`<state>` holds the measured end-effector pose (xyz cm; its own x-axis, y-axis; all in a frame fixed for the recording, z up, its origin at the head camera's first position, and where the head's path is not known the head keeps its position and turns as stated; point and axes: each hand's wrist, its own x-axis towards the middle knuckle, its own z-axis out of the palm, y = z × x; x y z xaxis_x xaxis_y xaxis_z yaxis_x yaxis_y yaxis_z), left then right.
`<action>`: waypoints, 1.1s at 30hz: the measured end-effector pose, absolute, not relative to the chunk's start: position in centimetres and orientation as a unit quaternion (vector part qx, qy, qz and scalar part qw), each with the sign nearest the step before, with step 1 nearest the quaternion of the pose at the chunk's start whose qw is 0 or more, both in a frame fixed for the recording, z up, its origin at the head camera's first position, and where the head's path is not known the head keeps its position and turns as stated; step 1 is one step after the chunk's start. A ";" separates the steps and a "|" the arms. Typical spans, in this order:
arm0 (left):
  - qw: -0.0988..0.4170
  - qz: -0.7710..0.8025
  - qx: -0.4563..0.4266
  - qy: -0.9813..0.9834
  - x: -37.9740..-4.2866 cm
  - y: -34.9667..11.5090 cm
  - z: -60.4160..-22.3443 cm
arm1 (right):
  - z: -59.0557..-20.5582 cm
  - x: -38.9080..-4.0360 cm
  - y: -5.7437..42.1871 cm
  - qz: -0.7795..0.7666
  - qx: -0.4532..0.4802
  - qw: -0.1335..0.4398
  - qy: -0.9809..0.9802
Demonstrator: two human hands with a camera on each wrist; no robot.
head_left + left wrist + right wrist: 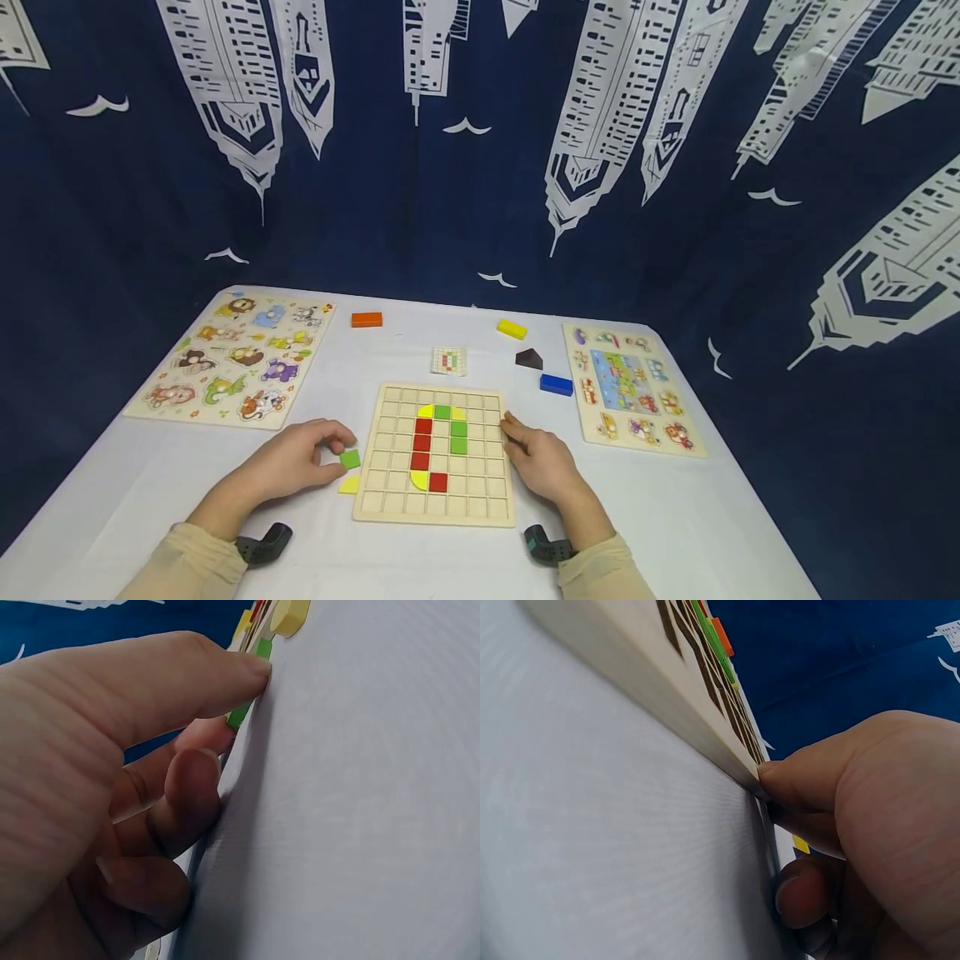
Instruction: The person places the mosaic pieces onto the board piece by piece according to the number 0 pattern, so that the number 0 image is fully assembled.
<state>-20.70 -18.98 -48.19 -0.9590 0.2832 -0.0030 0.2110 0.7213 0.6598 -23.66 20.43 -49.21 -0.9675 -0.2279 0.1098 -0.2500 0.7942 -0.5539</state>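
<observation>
In the head view a wooden grid board (483,504) lies with red, green and yellow tiles set in its squares, shaped like a curved outline. At its left side my left hand (300,457) pinches a green square tile (350,459) between thumb and finger, low over the cloth. Its edge (238,716) shows beside the thumb in the left wrist view. A yellow rounded tile (348,485) lies just nearer me, against the board. My right hand (546,462) rests at the board's right side, thumb and fingertips touching its edge (705,739).
Behind the board lie a small pattern card (448,361), an orange block (367,319), a yellow block (512,329), a dark brown wedge (529,358) and a blue block (556,384). An animal puzzle board (225,358) is at left, another picture puzzle (626,383) at right.
</observation>
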 end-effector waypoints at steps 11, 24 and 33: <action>0.016 0.326 0.136 0.936 -20.8 -19.3 -48.2 | -49.2 -23.5 20.4 0.295 0.125 0.022 -0.947; 0.005 0.324 0.133 0.937 -21.3 -18.9 -47.6 | -49.0 -23.6 20.5 0.291 0.124 0.022 -0.948; 0.011 0.334 0.195 0.922 -21.2 -15.5 -46.8 | -49.0 -23.7 20.5 0.289 0.126 0.018 -0.949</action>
<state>-21.17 -15.46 -46.80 -0.9238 0.3664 0.1108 0.3523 0.7008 0.6203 -23.68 20.52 -49.03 -0.9676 -0.2288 0.1072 -0.2497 0.8011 -0.5440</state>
